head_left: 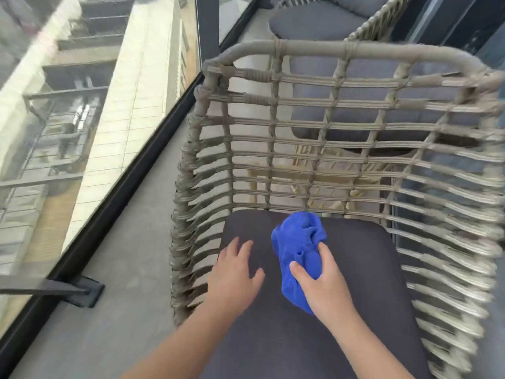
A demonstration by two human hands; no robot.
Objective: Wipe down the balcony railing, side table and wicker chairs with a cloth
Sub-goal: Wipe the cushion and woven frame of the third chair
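A beige wicker chair [276, 124] stands right in front of me, its woven back facing me and its dark grey seat cushion [355, 283] below. My right hand [322, 283] grips a bunched bright blue cloth [297, 242] over the middle of the cushion. My left hand [235, 272] lies flat on the cushion's left part, fingers spread and straight. The glass balcony railing [120, 184] with its dark bottom rail runs diagonally along the left.
Behind the chair back stand more wicker seats with grey cushions [314, 20]. A dark railing post [207, 20] rises at the top centre, and a dark bracket [84, 291] is fixed to the grey concrete floor [136, 255]. A neighbouring building shows through the glass.
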